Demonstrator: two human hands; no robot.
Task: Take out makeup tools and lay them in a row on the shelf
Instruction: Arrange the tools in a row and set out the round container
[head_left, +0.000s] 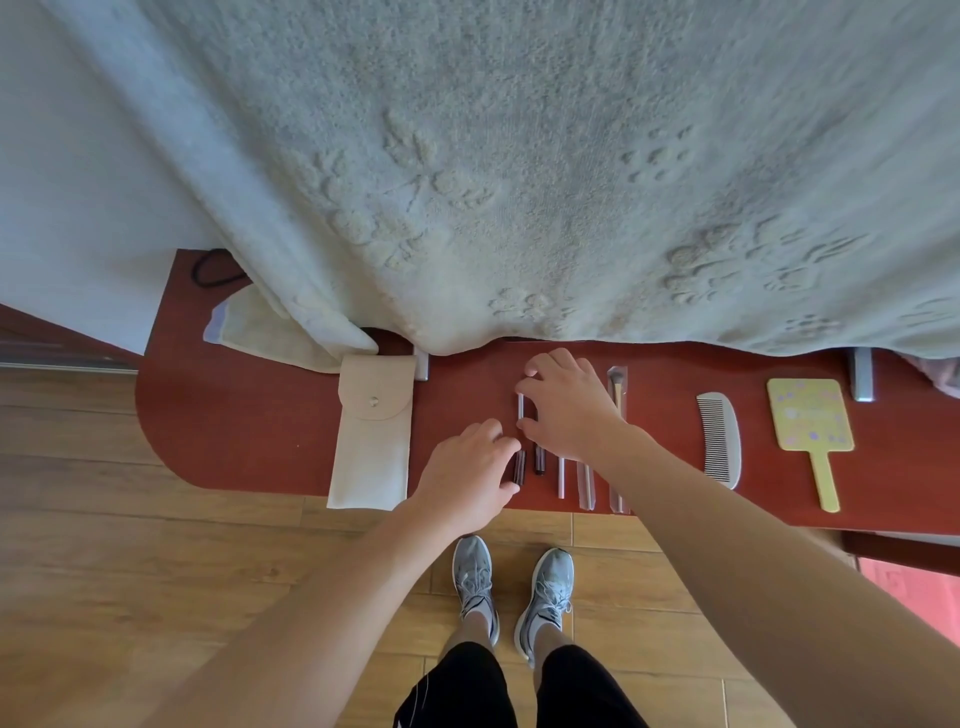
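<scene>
On the red-brown shelf (249, 431) lies a beige snap pouch (371, 441), flap closed. To its right several slim makeup tools lie side by side: a dark-handled brush (519, 470), another dark-tipped one (540, 460), clear sticks (561, 475) and a brush in a clear sleeve (617, 387). My left hand (467, 473) rests with its fingertips on the lower end of the leftmost brush. My right hand (566, 405) pinches the upper part of the same brush between thumb and fingers. Further right lie a white comb (719, 439) and a yellow hand mirror (810, 421).
A large pale towel (519, 182) hangs down over the back of the shelf. A small folded cloth (260, 322) and a black cord (213, 270) sit at the back left. Metal brackets (862, 374) stand at the rear. Below are wooden floor and my grey shoes (511, 587).
</scene>
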